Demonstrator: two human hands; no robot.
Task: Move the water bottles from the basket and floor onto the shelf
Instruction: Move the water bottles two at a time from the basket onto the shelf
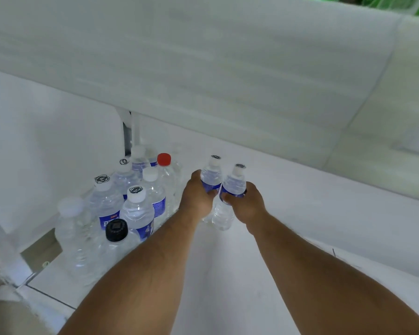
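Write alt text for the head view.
Each hand grips one water bottle, left hand and right hand, side by side over a white shelf. A cluster of bottles stands to the left, one red-capped, one black-capped.

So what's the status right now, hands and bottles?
Left hand grips one bottle, right hand another. Both upright over white shelf. Bottle cluster stands left; path clear.

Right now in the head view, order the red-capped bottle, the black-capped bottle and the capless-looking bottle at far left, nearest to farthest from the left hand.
1. Red-capped bottle, just up-left of the left hand.
2. Black-capped bottle, lower left, beside the forearm.
3. Far-left bottle, at the cluster's outer edge.
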